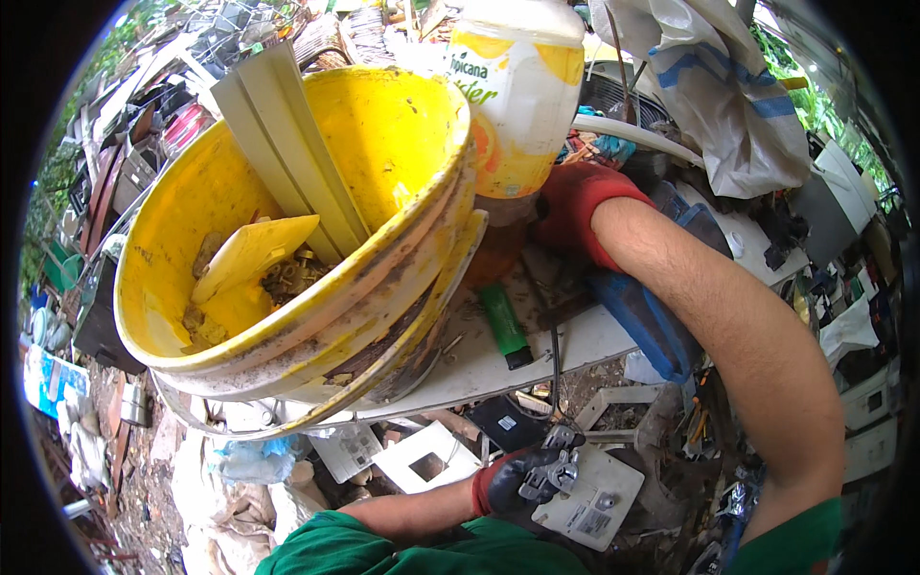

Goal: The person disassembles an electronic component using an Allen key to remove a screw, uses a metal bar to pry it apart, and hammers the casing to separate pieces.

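The yellow bucket (417, 134) is plastic, smooth and faintly glossy inside but grimy and scuffed outside; the grooved strip (287, 144) has a satin finish, plastic or painted metal being hard to tell, and the small brassy bits (295, 278) look like dull metal. The jar (525, 115) and green tube (503, 321) are smooth, glossy plastic, the sack (733, 110) creased woven plastic. Red knitted cloth and matt black coating cover the left grip (522, 482), against shiny grey metal in the cast piece (556, 476).
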A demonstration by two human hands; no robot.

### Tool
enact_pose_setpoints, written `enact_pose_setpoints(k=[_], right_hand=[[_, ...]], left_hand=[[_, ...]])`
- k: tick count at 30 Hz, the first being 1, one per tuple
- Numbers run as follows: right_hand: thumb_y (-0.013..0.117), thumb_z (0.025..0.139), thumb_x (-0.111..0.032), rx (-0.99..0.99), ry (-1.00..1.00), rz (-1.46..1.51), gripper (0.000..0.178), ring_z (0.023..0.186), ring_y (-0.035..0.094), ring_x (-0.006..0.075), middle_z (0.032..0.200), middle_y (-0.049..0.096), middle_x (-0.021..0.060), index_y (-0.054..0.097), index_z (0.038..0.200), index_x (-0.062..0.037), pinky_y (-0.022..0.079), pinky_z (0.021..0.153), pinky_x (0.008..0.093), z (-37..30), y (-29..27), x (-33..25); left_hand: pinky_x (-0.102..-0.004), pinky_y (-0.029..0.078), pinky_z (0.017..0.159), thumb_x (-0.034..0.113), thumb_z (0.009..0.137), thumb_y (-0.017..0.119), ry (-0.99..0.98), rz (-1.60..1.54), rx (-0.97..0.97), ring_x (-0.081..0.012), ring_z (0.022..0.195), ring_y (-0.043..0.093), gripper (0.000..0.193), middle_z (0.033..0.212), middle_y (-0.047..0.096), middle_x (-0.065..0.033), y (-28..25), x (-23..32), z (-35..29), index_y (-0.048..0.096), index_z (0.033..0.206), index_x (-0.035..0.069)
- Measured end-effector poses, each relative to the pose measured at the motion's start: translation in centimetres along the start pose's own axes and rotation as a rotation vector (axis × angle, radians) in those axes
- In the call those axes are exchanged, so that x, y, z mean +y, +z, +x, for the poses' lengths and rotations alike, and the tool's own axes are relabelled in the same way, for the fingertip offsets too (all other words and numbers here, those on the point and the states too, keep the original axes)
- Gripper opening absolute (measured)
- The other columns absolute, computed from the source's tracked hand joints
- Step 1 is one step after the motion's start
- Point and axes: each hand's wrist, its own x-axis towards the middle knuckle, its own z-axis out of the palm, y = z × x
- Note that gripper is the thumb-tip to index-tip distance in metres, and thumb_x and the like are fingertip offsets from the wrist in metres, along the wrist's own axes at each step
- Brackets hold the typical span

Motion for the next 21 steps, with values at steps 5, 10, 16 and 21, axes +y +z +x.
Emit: enact_pose_setpoints(k=[5, 10, 16, 21], right_hand=[[0.070, 0.081, -0.028, 0.046, -0.044, 0.017, 0.044, 0.099, 0.069, 0.0313, 0.112, 0.069, 0.0176, 0.065, 0.118, -0.0045, 0.054, 0.088, 0.0406, 1.7, 1.2, 0.6], [0.067, 0.089, -0.010, -0.044, -0.037, 1.205, 0.024, 0.077, 0.069, 0.0202, 0.098, 0.069, 0.0111, 0.064, 0.110, 0.0010, 0.057, 0.064, 0.0332, 0.0, 0.0, 4.5], [0.062, 0.095, -0.020, -0.079, -0.243, 1.462, 0.025, 0.083, 0.067, 0.0182, 0.100, 0.069, 0.0100, 0.064, 0.111, -0.0015, 0.056, 0.075, 0.0323, -1.9, -2.3, 7.2], [0.057, 0.098, -0.028, -0.079, -0.455, 1.537, 0.028, 0.090, 0.067, 0.0226, 0.097, 0.066, 0.0094, 0.062, 0.106, -0.0018, 0.056, 0.086, 0.0409, -3.6, -3.0, 9.1]], left_hand=[[-0.0246, 0.048, 0.068, 0.023, 0.100, 0.050, -0.035, -0.082, -0.018, -0.0101, 0.078, 0.059, 0.040, 0.099, 0.065, -0.0041, -0.4, -0.1, -0.4, 0.051, 0.136, 0.007], [-0.0334, 0.051, 0.085, 0.024, 0.099, 0.051, -0.045, -0.094, 0.059, -0.0158, 0.092, 0.064, 0.040, 0.107, 0.066, -0.0046, -1.2, -0.6, -0.6, 0.052, 0.136, 0.009], [-0.0353, 0.050, 0.091, 0.026, 0.099, 0.053, -0.054, -0.073, 0.036, -0.0182, 0.100, 0.065, 0.038, 0.112, 0.067, -0.0062, -0.9, -1.1, -0.6, 0.055, 0.132, 0.009], [-0.0316, 0.050, 0.087, 0.027, 0.098, 0.055, -0.092, -0.091, -0.093, -0.0171, 0.096, 0.065, 0.034, 0.110, 0.067, -0.0055, 0.0, -0.8, -0.8, 0.059, 0.126, 0.009]])
